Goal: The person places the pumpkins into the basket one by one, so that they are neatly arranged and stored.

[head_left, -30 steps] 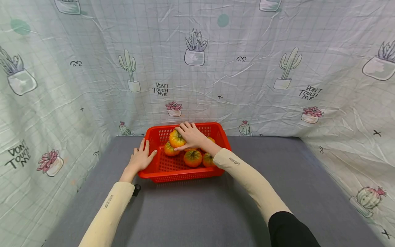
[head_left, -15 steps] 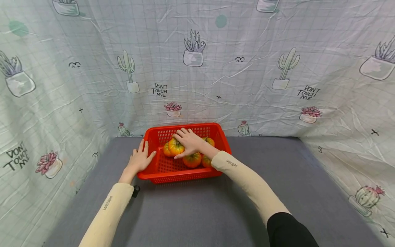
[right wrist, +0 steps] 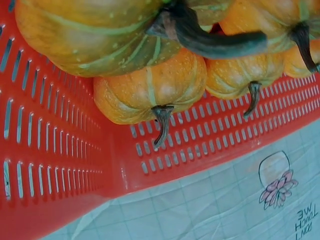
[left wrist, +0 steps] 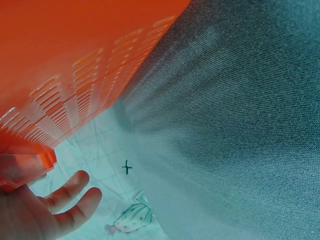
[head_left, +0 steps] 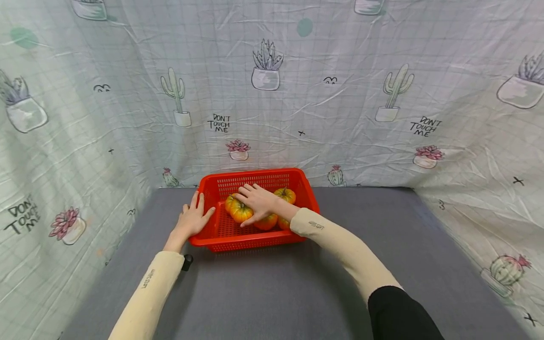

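Note:
Inside a red perforated plastic basket [head_left: 255,244], my right hand [head_left: 260,202] grips a yellow-green pumpkin [head_left: 239,213], fingers over its top and thumb along its near side. That pumpkin, with its thick dark stem, fills the top of the right wrist view. Right behind it sits an orange pumpkin [right wrist: 150,90] near the basket corner. My left hand [head_left: 192,221] rests on the basket's left rim with fingers spread, its thumb on the inner side. The left wrist view shows two fingers [left wrist: 80,210] outside the rim, slightly bent.
Other pumpkins lie in the basket, one at the back right [head_left: 285,194] and one partly under my right hand [head_left: 267,222]. The basket stands on a grey cloth-covered table [head_left: 263,293]. A printed curtain [head_left: 340,108] hangs close behind it and along both sides.
My right hand has come down and nearer with the yellow-green pumpkin, which now sits low in front of the left pumpkin. The left hand has stayed at the rim.

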A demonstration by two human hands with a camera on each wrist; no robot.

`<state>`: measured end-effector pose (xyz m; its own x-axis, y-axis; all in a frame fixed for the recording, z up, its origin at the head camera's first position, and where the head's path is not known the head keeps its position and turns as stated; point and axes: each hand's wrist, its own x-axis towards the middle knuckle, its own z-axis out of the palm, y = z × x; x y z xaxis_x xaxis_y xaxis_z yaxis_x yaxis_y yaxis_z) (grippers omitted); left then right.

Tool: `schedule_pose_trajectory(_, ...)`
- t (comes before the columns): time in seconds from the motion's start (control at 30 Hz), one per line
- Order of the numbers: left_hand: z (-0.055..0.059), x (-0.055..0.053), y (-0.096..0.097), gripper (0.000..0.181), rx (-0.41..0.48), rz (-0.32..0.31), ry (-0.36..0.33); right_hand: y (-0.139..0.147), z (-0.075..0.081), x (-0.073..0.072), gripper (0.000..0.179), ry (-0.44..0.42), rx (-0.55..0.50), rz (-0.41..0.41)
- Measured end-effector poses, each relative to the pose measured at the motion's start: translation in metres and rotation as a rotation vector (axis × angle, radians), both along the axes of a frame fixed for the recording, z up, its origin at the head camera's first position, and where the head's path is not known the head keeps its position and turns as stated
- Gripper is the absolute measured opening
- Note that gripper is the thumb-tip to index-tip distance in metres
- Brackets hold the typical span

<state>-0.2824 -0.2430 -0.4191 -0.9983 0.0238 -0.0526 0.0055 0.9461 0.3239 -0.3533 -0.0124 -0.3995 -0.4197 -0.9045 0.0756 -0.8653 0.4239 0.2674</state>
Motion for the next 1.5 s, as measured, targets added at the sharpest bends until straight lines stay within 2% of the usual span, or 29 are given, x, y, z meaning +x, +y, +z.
schedule_pose_trajectory(0.2, -0.001, 0.000, 0.000, 0.074, -0.002, -0.006, -0.005, -0.001, -0.008, 0.001, 0.094, -0.001, 0.055, 0.005)
schedule_pose_trajectory(0.53, -0.001, -0.001, -0.002, 0.074, 0.003, -0.003, 0.002, -0.001, -0.017, 0.000, 0.089, -0.020, 0.086, 0.021)
schedule_pose_trajectory(0.73, 0.000, 0.000, 0.000, 0.073, 0.009, -0.010, -0.001, -0.002, -0.020, 0.000, 0.084, -0.095, 0.065, 0.043)
schedule_pose_trajectory(0.83, 0.000, 0.000, -0.001, 0.073, 0.005, -0.012, 0.003, -0.002, -0.020, 0.001, 0.082, -0.152, 0.053, 0.040)
schedule_pose_trajectory(0.97, 0.000, 0.000, -0.002, 0.074, -0.003, -0.014, 0.011, -0.004, -0.021, 0.000, 0.081, -0.182, 0.051, 0.026)
schedule_pose_trajectory(1.13, 0.000, 0.000, -0.002, 0.073, 0.001, -0.010, 0.007, -0.006, -0.023, -0.001, 0.083, -0.150, 0.078, 0.016)
schedule_pose_trajectory(1.5, 0.001, 0.001, 0.000, 0.073, 0.009, -0.003, 0.000, -0.008, -0.026, 0.001, 0.083, -0.160, 0.126, -0.001)
